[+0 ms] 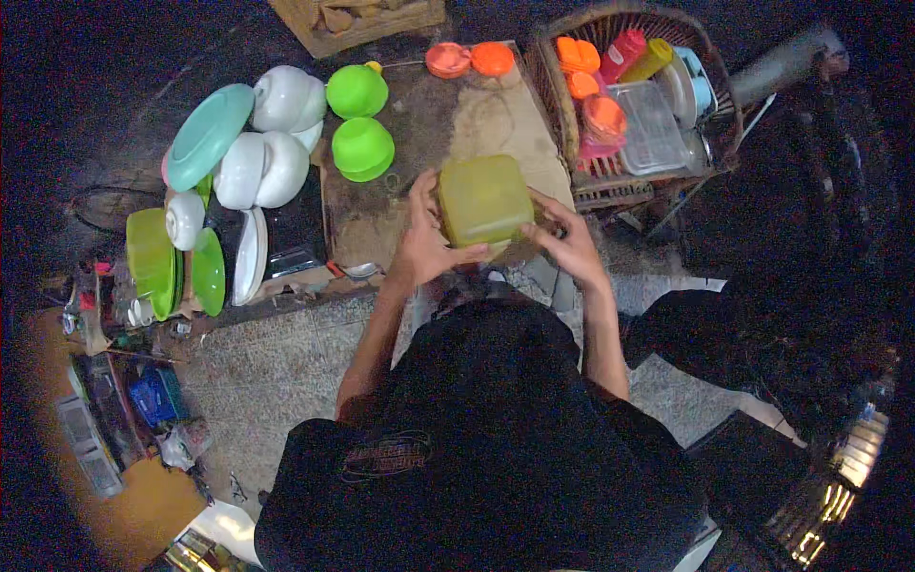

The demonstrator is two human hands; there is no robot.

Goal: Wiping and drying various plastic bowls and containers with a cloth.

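Between my two hands is a yellow, squarish plastic container (pixel 486 200), held above the near edge of a worn table covered partly by cardboard (pixel 497 118). My left hand (pixel 429 239) grips its left side, thumb along the near edge. My right hand (pixel 568 239) holds its right side and near corner. Left of the container sit green bowls (pixel 362 149) (pixel 357 91). Two orange round pieces (pixel 448 60) (pixel 492 58) lie at the table's far edge.
White bowls (pixel 282 168), a teal oval dish (pixel 211 136), green plates (pixel 209 272) and white plates (pixel 250 257) stand at left. A wicker basket (pixel 565 118) at right holds a clear container (pixel 649 129) and orange, pink and yellow plasticware. Another person's arm (pixel 772 418) shows at right.
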